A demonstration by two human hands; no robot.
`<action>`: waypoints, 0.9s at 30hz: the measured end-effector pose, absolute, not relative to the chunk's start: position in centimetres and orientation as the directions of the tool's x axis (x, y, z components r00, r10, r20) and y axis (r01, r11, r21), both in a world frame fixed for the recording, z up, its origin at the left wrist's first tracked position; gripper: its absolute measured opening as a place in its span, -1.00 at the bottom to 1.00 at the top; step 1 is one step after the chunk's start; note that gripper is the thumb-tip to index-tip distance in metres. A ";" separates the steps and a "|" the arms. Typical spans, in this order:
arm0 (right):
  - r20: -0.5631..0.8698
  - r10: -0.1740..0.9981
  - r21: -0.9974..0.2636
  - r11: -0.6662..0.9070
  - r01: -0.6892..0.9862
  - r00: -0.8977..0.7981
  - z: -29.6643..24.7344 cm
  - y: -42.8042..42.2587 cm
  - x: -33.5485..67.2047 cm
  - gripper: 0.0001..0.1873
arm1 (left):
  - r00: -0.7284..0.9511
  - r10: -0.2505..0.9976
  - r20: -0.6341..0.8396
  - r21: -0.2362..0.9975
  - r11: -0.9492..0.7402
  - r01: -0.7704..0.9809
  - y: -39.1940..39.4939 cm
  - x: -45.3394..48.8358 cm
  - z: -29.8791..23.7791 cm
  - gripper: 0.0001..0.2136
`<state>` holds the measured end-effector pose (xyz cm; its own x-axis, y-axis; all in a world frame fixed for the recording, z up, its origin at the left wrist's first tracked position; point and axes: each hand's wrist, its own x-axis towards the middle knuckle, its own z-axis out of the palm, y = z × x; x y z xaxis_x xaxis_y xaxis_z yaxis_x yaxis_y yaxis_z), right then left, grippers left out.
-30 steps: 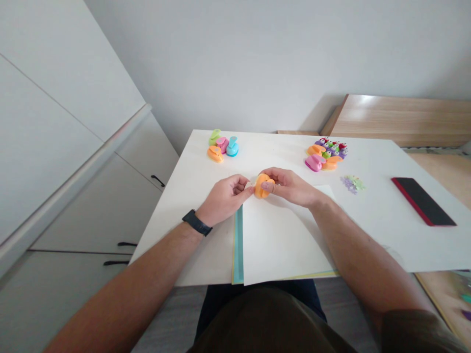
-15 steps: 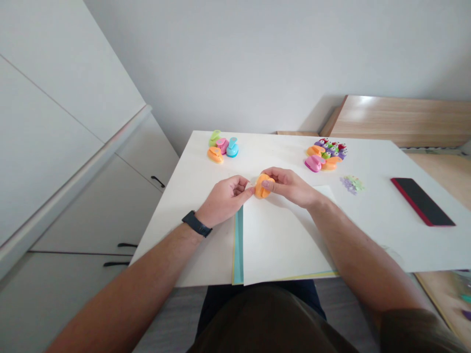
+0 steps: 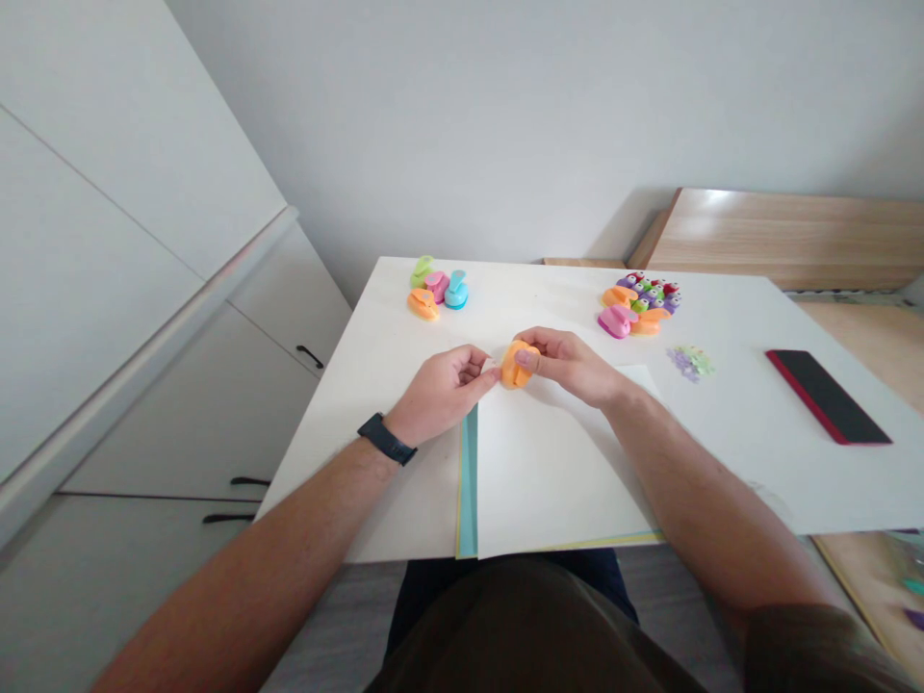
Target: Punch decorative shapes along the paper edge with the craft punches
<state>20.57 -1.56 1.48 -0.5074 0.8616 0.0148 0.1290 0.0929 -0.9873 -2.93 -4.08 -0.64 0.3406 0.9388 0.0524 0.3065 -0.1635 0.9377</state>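
An orange craft paper punch [image 3: 515, 366] sits in my right hand [image 3: 570, 367], with the thumb pressed on its top and the fingers around it. My left hand [image 3: 440, 395] is close against its left side, fingertips curled on a small pale paper scrap [image 3: 493, 363] at the punch's edge. The scrap is mostly hidden and hard to make out. Under my hands lie a white paper sheet [image 3: 549, 472] and a teal sheet [image 3: 468, 481].
Two groups of colourful craft punches [image 3: 437, 287] [image 3: 639, 306] stand at the far side of the white table [image 3: 324, 462]. Small paper cutouts [image 3: 689, 363] and a red-edged black phone [image 3: 827, 409] lie on the right. White cabinets stand on the left.
My right thumb has shifted slightly on the orange punch. Both hands otherwise stay in place, and the view has only moved a little.
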 end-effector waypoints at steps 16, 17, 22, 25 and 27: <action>0.011 0.876 -0.985 0.092 0.143 -0.482 1.3 -1.6 20.4 -0.56 | 0.341 0.939 0.041 0.947 -0.146 0.286 -4.2 -2.8 -0.4 -0.70; 0.012 0.876 -0.987 0.089 0.137 -0.481 1.3 -1.6 20.4 -0.56 | 0.345 0.938 0.040 0.947 -0.146 0.288 -4.2 -2.8 -0.4 -0.70; 0.013 0.890 -0.988 0.083 0.134 -0.456 1.2 -1.5 20.2 -0.56 | 0.353 0.935 0.033 0.948 -0.142 0.285 -4.3 -2.8 -0.2 -0.72; 0.004 0.898 -0.990 0.066 0.126 -0.441 1.1 -1.4 20.2 -0.54 | 0.356 0.934 0.036 0.947 -0.146 0.287 -4.4 -2.7 -0.2 -0.71; 0.002 0.891 -0.989 0.070 0.133 -0.455 1.0 -1.4 20.3 -0.53 | 0.349 0.936 0.039 0.941 -0.151 0.302 -4.3 -2.7 -0.3 -0.70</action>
<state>20.26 -1.41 1.03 -0.4547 0.8906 0.0019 0.1332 0.0701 -0.9886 -2.74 -4.34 -0.31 0.3489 0.9364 0.0386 0.3018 -0.1512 0.9413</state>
